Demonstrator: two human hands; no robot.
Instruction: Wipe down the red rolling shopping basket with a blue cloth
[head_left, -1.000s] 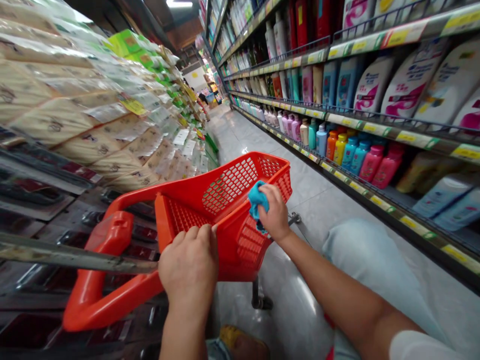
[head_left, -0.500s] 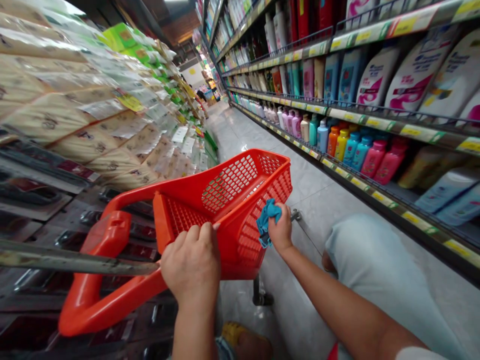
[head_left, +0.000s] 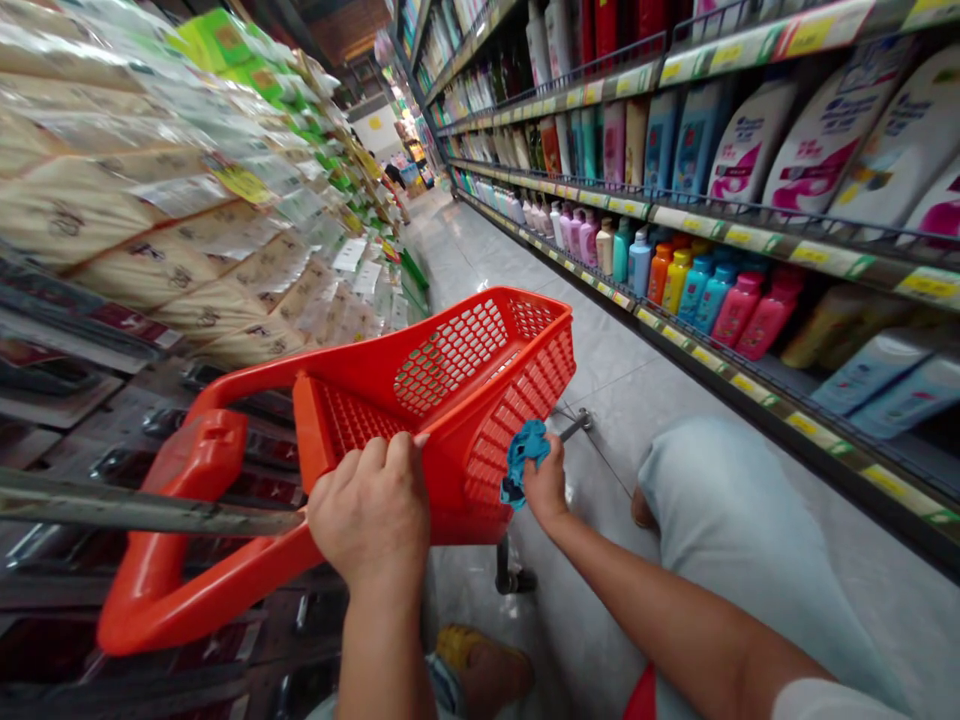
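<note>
A red plastic shopping cart (head_left: 450,445) with lattice walls stands in front of me, its basket showing nothing inside. My left hand (head_left: 375,510) is wrapped over the cart's near rim, close to the handle end. In my right hand (head_left: 546,480) is a crumpled blue cloth (head_left: 523,460), pressed against the outer side wall of the basket. The fingers of the right hand are partly hidden by the cloth. A grey pole (head_left: 150,508) enters from the left edge and ends beside my left hand; what it is attached to is hidden.
Shelves (head_left: 720,370) of shampoo and wash bottles run along the right. Stacked packages (head_left: 180,240) and boxed goods line the left. Between them the tiled floor (head_left: 450,240) leads away. My bent knee (head_left: 735,510) is at the right, near the cart's wheels.
The right hand and cloth have moved slightly down and left along the basket's side. The whole view has shifted a little; my left hand keeps its hold on the rim.
</note>
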